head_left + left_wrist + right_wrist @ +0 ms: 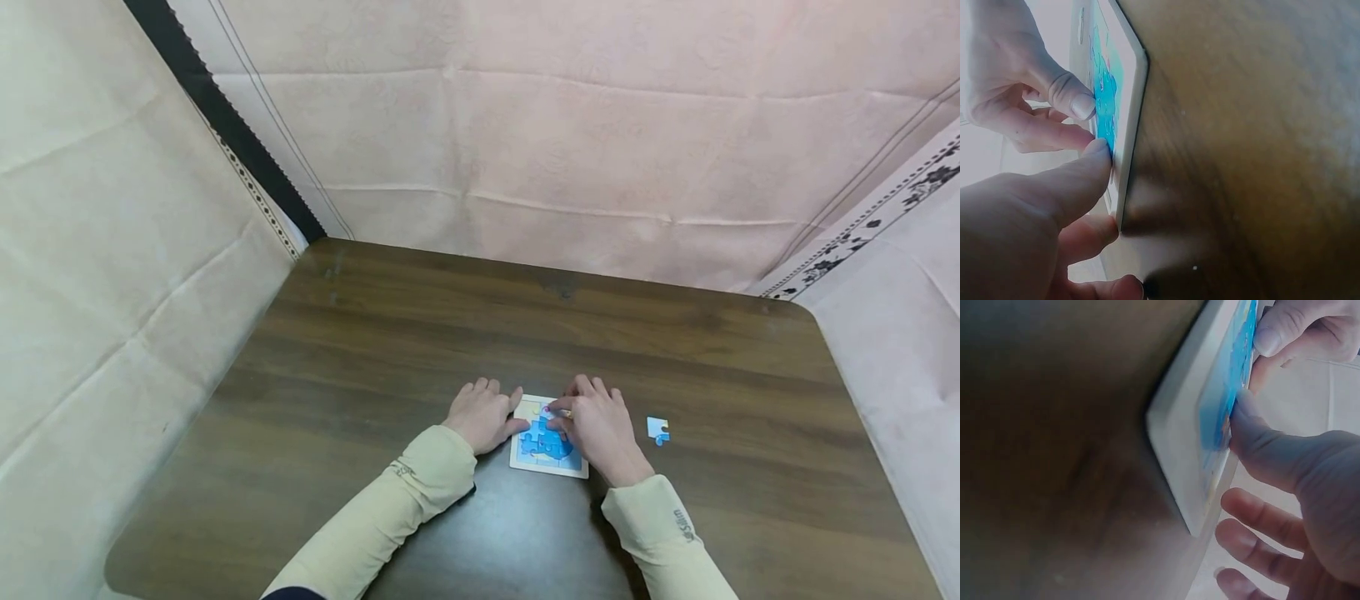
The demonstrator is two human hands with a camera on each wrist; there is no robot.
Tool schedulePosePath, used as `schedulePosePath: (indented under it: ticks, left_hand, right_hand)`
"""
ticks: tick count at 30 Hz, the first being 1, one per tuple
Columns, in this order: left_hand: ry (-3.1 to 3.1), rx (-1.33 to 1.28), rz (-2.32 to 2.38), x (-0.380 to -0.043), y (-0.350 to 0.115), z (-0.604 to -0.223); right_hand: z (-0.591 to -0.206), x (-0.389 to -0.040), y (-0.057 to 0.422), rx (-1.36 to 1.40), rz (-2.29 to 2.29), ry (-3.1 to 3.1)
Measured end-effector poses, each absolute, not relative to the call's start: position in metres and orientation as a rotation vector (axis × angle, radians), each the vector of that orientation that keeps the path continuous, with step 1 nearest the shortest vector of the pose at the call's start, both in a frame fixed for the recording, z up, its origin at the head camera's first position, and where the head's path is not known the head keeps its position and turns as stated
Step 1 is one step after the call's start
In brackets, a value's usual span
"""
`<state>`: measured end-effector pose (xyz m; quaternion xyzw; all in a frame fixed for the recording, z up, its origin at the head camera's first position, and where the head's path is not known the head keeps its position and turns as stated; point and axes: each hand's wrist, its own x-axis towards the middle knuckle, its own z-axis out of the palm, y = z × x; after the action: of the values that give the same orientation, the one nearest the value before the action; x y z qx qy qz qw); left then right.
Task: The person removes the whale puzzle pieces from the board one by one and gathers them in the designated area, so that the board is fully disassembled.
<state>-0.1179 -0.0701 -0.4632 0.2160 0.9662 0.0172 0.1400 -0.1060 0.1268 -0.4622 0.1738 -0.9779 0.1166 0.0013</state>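
Observation:
A small picture puzzle in a pale frame (550, 471) lies on the table, its pieces mostly blue. My left hand (482, 415) is at the left side of it; the thumb (1091, 164) rests on the puzzle face and a fingertip touches the frame's outer edge. From the right, my right hand (600, 423) reaches over the puzzle. Its thumb (1250, 425) and index finger touch the pieces, slightly apart, while the other fingers hang loosely bent. The right hand covers the upper right part of the picture in the head view.
One loose blue and white puzzle piece (657, 429) lies on the table to the right of the right hand. The brown wooden table (360, 350) has pale cloth (525, 125) hanging behind it and at both sides.

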Motion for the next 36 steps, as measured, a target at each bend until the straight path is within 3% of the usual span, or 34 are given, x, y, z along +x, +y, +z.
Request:
schedulePosePath:
  ticks: [36]
  left_hand:
    - [2.789,0.621,0.044,-0.1187,-0.0691,-0.4596]
  right_hand:
    - [-0.4599,-0.1083,0.1217,0.601,0.360,-3.052]
